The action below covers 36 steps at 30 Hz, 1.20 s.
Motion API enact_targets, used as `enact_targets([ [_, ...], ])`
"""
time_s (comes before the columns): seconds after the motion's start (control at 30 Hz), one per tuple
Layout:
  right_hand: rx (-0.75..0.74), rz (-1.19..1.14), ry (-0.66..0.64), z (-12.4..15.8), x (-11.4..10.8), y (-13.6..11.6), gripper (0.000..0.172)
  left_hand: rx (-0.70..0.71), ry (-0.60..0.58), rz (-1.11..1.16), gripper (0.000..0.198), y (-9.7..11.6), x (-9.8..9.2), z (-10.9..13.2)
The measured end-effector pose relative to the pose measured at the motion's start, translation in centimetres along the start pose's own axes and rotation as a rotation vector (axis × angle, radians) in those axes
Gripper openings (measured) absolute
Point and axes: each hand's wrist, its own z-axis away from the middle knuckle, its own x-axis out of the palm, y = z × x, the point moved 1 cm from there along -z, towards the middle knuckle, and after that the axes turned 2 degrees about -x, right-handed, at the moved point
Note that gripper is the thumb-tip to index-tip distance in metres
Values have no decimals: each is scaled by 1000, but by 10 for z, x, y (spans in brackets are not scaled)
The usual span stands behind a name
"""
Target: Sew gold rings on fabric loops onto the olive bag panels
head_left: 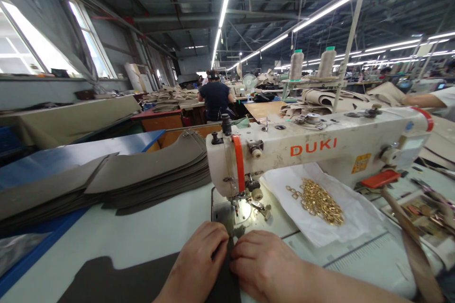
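Both hands rest close together on the sewing table, just in front of the needle area of a white sewing machine (270, 151). My left hand (201, 260) is closed, its fingers curled on the edge of a dark grey-brown material panel (124, 277). Beside it, my right hand (265, 260) is closed too, its fingers bent at the panel's right edge. Whatever lies between the fingertips is hidden. A lit metal needle plate (243, 213) sits just beyond the fingers. The panel spreads left under my left forearm.
Stacked dark panels (152, 170) lie at the left. Gold metal rings (322, 201) are heaped on a white sheet (284, 182) under the machine arm. An open box of small parts (423, 218) stands at the right. A person (215, 94) sits ahead, back turned.
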Motion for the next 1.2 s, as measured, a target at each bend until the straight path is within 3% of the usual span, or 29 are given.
enact_targets([
  [0.5, 111, -33, 72, -3, -4, -2, 20, -30, -50, -16, 19, 3, -1, -1],
  [0.9, 93, 111, 64, -4, -3, -5, 15, 11, -2, -52, 18, -1, -3, 4],
  [1.2, 40, 204, 56, -4, 3, -3, 12, 39, -73, -55, 19, 0, -4, 5],
])
